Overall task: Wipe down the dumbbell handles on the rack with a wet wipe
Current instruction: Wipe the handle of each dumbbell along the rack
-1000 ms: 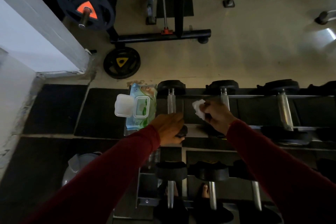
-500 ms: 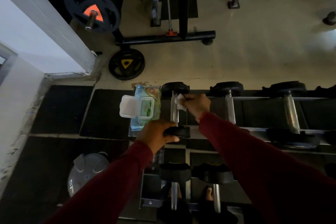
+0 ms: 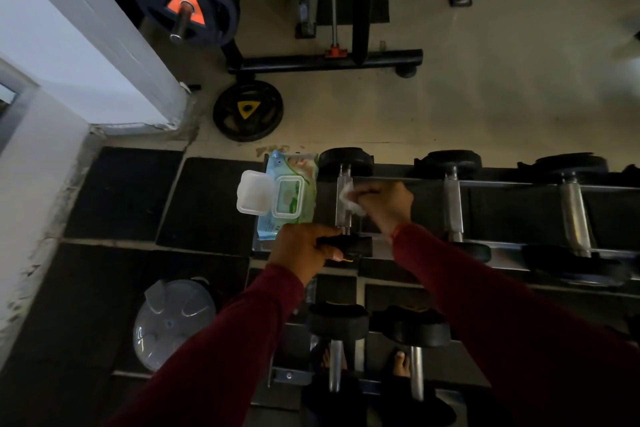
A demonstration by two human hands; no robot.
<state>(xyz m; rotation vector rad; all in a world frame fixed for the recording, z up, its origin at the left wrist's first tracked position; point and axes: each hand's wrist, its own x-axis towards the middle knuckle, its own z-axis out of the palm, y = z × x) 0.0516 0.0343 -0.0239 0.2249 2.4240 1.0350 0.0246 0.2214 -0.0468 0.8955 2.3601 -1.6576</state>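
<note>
Wiping a dumbbell handle [image 3: 343,199] on the rack [image 3: 519,184].
Right hand [image 3: 388,203] fingers pinch a wet wipe [image 3: 349,201] against it; left hand [image 3: 303,253] fingers curl around the near weight end [image 3: 349,244].

Right hand [image 3: 388,203] with the wet wipe [image 3: 350,201] now off the second dumbbell's handle [image 3: 453,208], across to the leftmost dumbbell handle [image 3: 343,199], wipe now pressed against its chrome, lower along the bar than half a second ago
</note>
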